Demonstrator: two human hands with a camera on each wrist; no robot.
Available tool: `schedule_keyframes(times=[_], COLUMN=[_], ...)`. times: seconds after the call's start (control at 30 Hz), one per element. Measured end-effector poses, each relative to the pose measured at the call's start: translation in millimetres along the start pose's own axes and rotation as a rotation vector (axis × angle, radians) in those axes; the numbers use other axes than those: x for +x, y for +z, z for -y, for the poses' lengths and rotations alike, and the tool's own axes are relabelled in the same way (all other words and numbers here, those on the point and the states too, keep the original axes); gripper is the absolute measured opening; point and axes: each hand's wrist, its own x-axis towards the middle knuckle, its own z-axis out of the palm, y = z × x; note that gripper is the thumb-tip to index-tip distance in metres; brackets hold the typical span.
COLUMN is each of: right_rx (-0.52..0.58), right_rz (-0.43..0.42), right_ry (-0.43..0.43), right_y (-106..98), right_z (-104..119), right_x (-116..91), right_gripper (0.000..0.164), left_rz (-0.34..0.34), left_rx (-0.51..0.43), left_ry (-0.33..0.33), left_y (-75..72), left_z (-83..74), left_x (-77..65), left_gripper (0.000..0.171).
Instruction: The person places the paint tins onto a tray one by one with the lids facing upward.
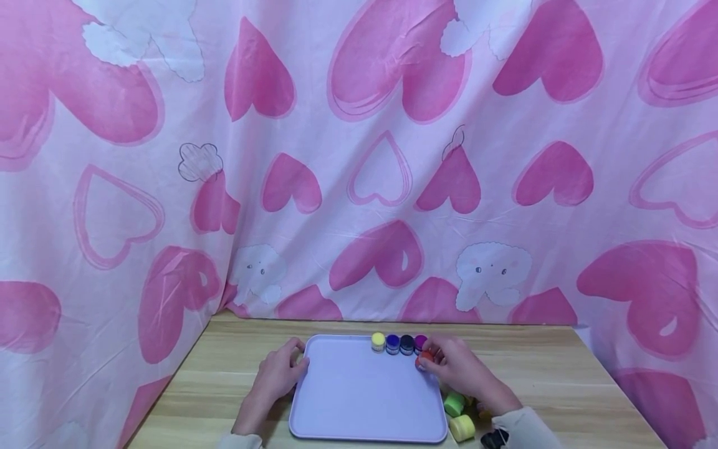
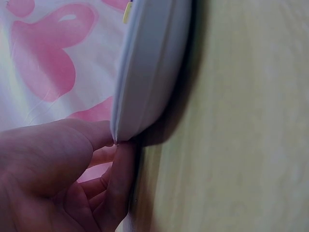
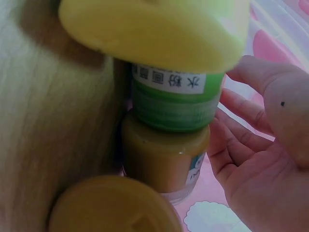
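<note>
A lilac tray (image 1: 364, 396) lies on the wooden table. At its left side, my left hand (image 1: 276, 375) pinches the rim between thumb and finger; the left wrist view shows the fingertips at the tray edge (image 2: 149, 67). Over the tray's upper right corner, my right hand (image 1: 461, 366) holds a red paint jar (image 1: 423, 358) by its fingertips. Just behind it, along the far rim, stand a yellow jar (image 1: 378, 342), a blue jar (image 1: 392, 345), a black jar (image 1: 406, 345) and a purple jar (image 1: 419, 341), partly covered by the right hand.
Right of the tray, below my right forearm, lie a green jar (image 1: 454, 404), a pale yellow jar (image 1: 462, 428) and a black object (image 1: 495, 439). The right wrist view shows an ochre jar (image 3: 159, 157) and an orange-brown jar (image 3: 111, 208) close by. A pink heart-patterned curtain (image 1: 370, 249) hangs behind.
</note>
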Motion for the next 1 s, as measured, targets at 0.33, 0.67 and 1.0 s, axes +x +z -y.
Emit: schedule_keyframes(times=[0.33, 0.67, 1.0], right_rx=[-0.038, -0.057, -0.047], right_rz=[-0.027, -0.024, -0.042], right_ry=[0.034, 0.082, 0.098], right_y=[4.6, 4.7, -2.8], right_z=[1.9, -1.5, -3.7], right_x=[3.6, 1.1, -4.7], right_gripper=[0.016, 0.026, 0.028], left_rz=[-0.015, -0.013, 0.000], left_rx=[0.002, -0.009, -0.017], left_ry=[0.021, 0.025, 0.017], left_y=[-1.1, -1.5, -0.8], left_z=[-1.3, -0.9, -0.5], left_x=[-0.2, -2.0, -1.5], left_gripper=[0.019, 0.019, 0.018])
